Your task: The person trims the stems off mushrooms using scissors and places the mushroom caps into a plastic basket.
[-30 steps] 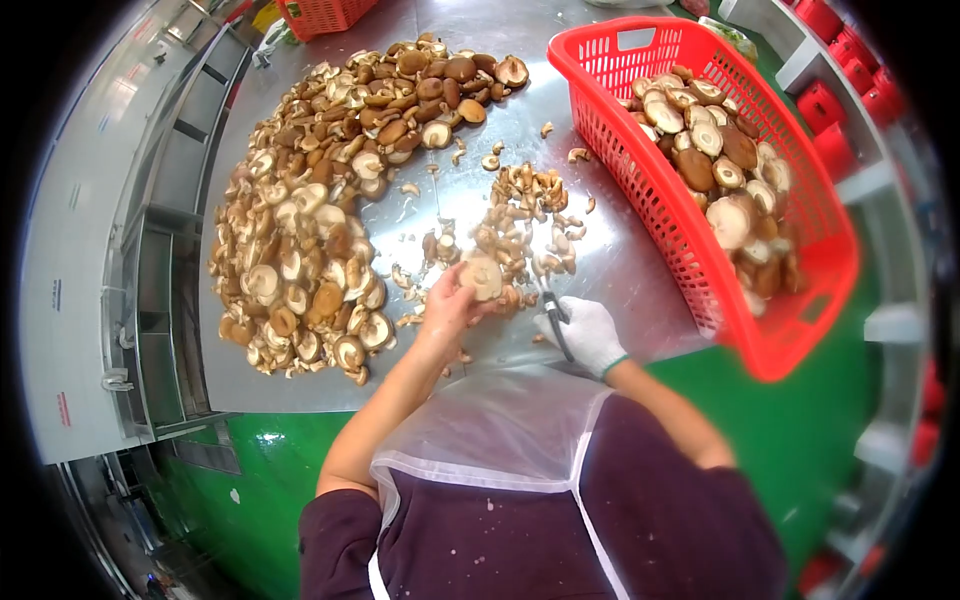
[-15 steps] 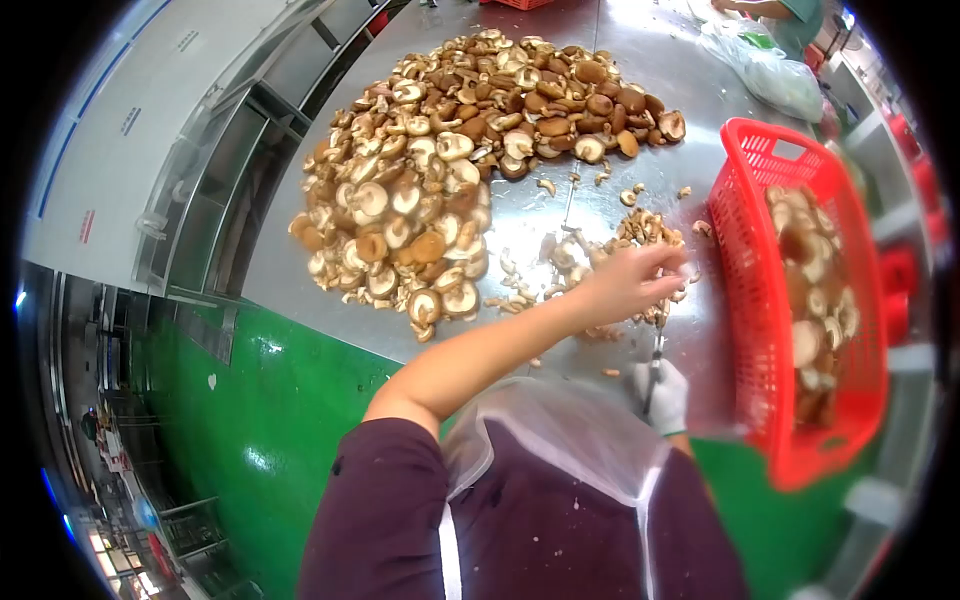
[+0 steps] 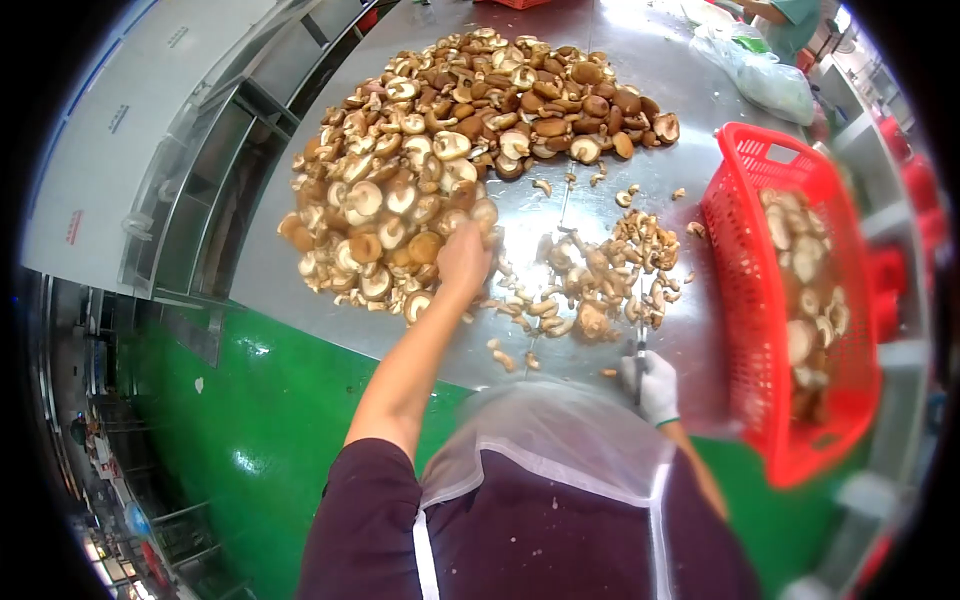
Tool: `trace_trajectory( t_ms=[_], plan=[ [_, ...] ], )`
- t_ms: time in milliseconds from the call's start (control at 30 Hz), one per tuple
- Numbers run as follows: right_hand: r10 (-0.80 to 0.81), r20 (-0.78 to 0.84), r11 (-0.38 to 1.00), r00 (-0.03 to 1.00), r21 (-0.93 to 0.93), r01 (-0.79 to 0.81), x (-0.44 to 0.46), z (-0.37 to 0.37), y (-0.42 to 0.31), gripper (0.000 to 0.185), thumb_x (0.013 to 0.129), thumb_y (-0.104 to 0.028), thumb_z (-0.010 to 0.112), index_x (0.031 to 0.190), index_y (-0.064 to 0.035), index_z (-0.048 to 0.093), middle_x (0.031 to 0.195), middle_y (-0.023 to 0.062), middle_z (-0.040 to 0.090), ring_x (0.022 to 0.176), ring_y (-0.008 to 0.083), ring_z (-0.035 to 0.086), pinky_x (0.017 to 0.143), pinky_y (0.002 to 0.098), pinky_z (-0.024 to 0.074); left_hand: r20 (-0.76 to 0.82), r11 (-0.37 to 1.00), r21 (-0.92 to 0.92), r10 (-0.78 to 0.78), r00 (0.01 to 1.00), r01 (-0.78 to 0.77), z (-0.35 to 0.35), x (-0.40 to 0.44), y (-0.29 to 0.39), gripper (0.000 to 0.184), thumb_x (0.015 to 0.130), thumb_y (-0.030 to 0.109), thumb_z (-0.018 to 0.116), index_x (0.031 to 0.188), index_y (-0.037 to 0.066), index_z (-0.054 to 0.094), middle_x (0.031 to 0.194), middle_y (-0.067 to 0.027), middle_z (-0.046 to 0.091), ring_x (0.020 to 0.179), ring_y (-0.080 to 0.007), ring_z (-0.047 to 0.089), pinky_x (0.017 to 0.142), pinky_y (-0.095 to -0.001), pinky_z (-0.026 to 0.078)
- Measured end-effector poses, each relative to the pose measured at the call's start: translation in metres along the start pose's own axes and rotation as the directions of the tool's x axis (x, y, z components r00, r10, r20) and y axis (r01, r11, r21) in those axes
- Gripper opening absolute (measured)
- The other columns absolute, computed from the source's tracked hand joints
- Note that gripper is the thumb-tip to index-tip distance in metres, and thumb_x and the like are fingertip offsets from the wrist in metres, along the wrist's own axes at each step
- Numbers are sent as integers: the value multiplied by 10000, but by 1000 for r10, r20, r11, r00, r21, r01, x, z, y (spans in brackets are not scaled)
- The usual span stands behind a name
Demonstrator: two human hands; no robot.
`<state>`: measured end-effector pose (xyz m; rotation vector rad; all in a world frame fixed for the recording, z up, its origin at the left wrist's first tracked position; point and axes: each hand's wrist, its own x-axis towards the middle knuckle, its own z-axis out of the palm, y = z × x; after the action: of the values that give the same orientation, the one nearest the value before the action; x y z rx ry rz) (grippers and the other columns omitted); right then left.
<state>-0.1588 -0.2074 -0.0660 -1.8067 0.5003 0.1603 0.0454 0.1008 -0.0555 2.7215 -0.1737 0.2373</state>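
My bare left hand (image 3: 465, 262) is at the near right edge of a large heap of shiitake mushrooms (image 3: 400, 200), its fingers curled against a mushroom (image 3: 484, 212); the fingertips are partly hidden. Lower right, my right hand (image 3: 655, 388) in a white glove is closed round a slim metal-bladed tool (image 3: 641, 345) that looks like a knife, its blade pointing away from me. Just beyond the blade lies a loose pile of cut mushroom stems (image 3: 640, 245), with more stems scattered toward the left hand.
A red plastic basket (image 3: 745, 300) holding mushrooms (image 3: 808, 270) stands to the right of the steel table (image 3: 690, 170). Clear plastic bags (image 3: 765, 80) lie at the far right, near another person's sleeve (image 3: 790, 28). Green floor (image 3: 270, 400) shows left of the table.
My left hand has moved left from above the stem pile to the edge of the mushroom heap. My right hand keeps hold of the knife near the same spot.
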Motion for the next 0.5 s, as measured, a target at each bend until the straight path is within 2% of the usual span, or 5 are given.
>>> trace_trajectory(
  t_ms=[100, 200, 333, 400, 500],
  plan=[
    [-57, -16, 990, 998, -134, 54, -7, -3, -9, 217, 821, -197, 673, 734, -16, 592, 604, 41, 529, 556, 98, 462, 518, 284, 384, 97, 976, -218, 18, 995, 3, 12, 20, 28, 452, 769, 169, 709, 1157, 20, 531, 1022, -161, 629, 883, -307, 645, 729, -391, 508],
    [-158, -32, 938, 987, -318, 140, -21, -15, -31, 279, 786, -290, 698, 737, -35, 593, 615, 140, 547, 559, 242, 541, 550, 371, 428, 459, 314, -856, 102, 882, 410, 3, 21, 65, 439, 856, 78, 635, 1258, 88, 460, 1132, -67, 630, 957, -163, 646, 718, -269, 539],
    [-362, -41, 804, 931, -519, 290, -31, -29, -83, 263, 740, -305, 718, 787, -77, 596, 679, 145, 576, 664, 351, 594, 602, 425, 465, 484, -117, -853, 189, 854, 509, -24, 2, 116, 531, 829, -99, 533, 1301, 97, 390, 1229, -86, 546, 1041, -192, 605, 792, -307, 537],
    [-548, -85, 723, 832, -548, 421, -30, -27, -98, 265, 729, -304, 718, 799, -84, 586, 697, 136, 587, 677, 350, 601, 623, 424, 481, 473, -116, -856, 214, 854, 503, -31, -9, 130, 520, 829, -119, 510, 1291, 93, 403, 1237, -83, 538, 1062, -194, 591, 823, -312, 530],
    [-488, -10, 680, 873, -632, 372, -29, -29, -110, 283, 718, -314, 710, 808, -83, 575, 716, 144, 602, 686, 357, 612, 627, 449, 493, 386, -54, -909, 258, 886, 412, -25, -24, 136, 489, 833, -126, 495, 1269, 85, 426, 1231, -76, 537, 1100, -194, 564, 879, -311, 503]
  ],
)
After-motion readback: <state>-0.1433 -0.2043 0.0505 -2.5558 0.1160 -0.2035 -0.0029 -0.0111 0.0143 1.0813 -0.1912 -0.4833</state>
